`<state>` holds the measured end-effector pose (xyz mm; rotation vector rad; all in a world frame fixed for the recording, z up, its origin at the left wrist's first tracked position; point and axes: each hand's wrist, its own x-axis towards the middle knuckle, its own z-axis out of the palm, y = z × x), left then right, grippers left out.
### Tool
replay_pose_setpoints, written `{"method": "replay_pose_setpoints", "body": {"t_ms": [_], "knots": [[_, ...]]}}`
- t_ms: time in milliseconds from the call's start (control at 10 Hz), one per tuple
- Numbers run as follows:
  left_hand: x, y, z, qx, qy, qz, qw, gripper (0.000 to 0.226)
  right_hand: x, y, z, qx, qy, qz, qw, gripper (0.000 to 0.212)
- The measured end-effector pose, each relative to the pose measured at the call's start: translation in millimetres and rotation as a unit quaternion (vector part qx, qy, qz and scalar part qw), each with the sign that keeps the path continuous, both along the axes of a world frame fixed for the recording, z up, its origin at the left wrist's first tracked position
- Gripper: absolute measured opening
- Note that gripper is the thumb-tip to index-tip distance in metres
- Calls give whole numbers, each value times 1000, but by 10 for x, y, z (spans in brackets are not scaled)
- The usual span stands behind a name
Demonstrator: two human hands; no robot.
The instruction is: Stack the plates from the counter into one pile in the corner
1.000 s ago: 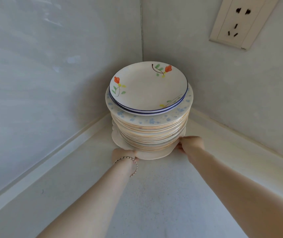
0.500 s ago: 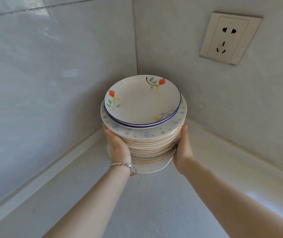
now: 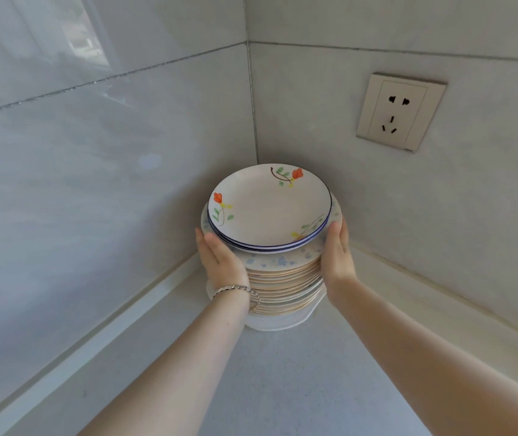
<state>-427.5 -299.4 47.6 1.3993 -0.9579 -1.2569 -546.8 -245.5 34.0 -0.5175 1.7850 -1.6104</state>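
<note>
A tall pile of plates stands on the counter in the corner where two tiled walls meet. Its top plate is white with a blue rim and orange flowers; below it lie a blue-speckled plate and several cream plates with orange edges, on a wider white one at the bottom. My left hand, a bracelet on its wrist, presses flat against the pile's left side. My right hand presses flat against the right side, fingers straight and reaching up to the rim of the speckled plate.
A wall socket sits on the right wall above the pile. The pale counter runs toward me, with a raised ledge along both walls.
Both hands slid up from the base of the pile to its upper sides, fingers now straight. The view has tilted upward, so the pile sits lower in frame.
</note>
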Motion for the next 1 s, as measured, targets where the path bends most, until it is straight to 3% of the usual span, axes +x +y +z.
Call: {"method": "replay_pose_setpoints", "body": {"t_ms": [100, 200, 300, 400, 500, 800, 900, 1000], "knots": [[64, -19, 26, -13, -14, 12, 1000, 50, -16, 16, 53, 20, 3, -1, 1000, 48], [182, -128, 158, -90, -115, 35, 989, 48, -107, 68, 248, 46, 116, -67, 990, 50], [250, -326, 390, -81, -234, -30, 968, 25, -257, -7, 562, 101, 202, -59, 972, 32], [283, -527, 480, -26, -311, -149, 938, 27, -339, -187, 764, 221, 165, 51, 960, 23], [311, -647, 455, -22, -342, -178, 923, 25, -321, -245, 771, 260, 177, 95, 944, 25], [359, -557, 493, -68, -362, -223, 902, 29, -295, -132, 741, 258, 147, 108, 949, 23], [386, -333, 744, -86, -419, -220, 877, 33, -231, 24, 904, 265, 163, 105, 945, 31], [481, -43, 1035, -73, -466, -238, 849, 31, -46, 326, 1150, 288, 200, 149, 924, 19]]}}
